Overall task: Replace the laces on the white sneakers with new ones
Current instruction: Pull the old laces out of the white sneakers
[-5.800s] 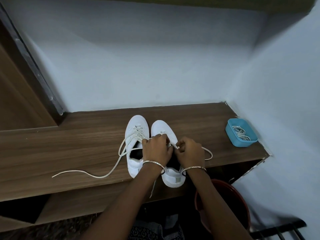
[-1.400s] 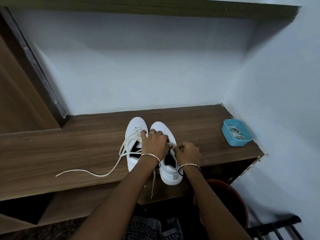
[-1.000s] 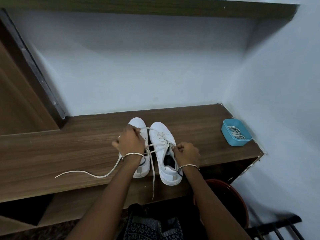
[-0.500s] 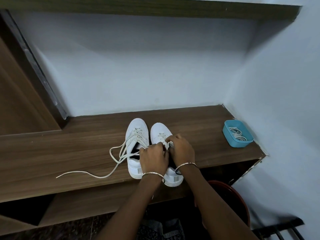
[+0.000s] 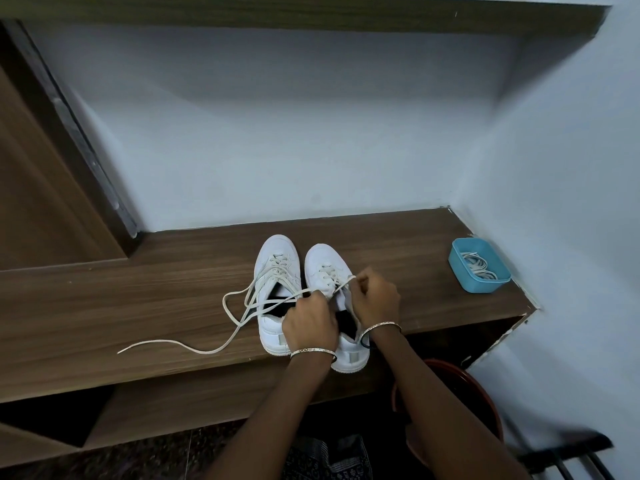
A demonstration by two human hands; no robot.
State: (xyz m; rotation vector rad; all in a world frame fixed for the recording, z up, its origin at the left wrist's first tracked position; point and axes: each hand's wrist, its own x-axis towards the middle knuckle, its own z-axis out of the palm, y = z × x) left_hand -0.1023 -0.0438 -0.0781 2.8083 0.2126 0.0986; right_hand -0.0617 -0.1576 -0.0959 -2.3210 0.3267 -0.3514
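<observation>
— Both hands pinch lace: the left hand (image 5: 309, 320) has its grip closed on a strand over the tongue of the right sneaker (image 5: 330, 275), and the right hand (image 5: 375, 299) is closed on the strand that rises from that shoe's eyelets to its fingertips.

— Can the exact pinch points be seen?

— Hardly. The fingertips curl away from the camera, so where the lace sits between them is hidden. The backs of the hands cover most of the shoe's opening and its heel side.

— And the other shoe?

— The left sneaker (image 5: 277, 268) stands just beside it on the wooden surface (image 5: 138, 306), toes to the wall. Its loose lace (image 5: 221, 346) loops out and trails left across the wood to a free tip.

— The spare laces?

— A bundle of laces (image 5: 479, 268) lies in the blue tray (image 5: 464, 275), well apart at the far right end of the surface. How many are in it cannot be told.

— Anything cut off?

— A reddish bucket (image 5: 485, 403) below is half hidden by the right forearm. A bangle (image 5: 313, 351) circles each wrist.
</observation>
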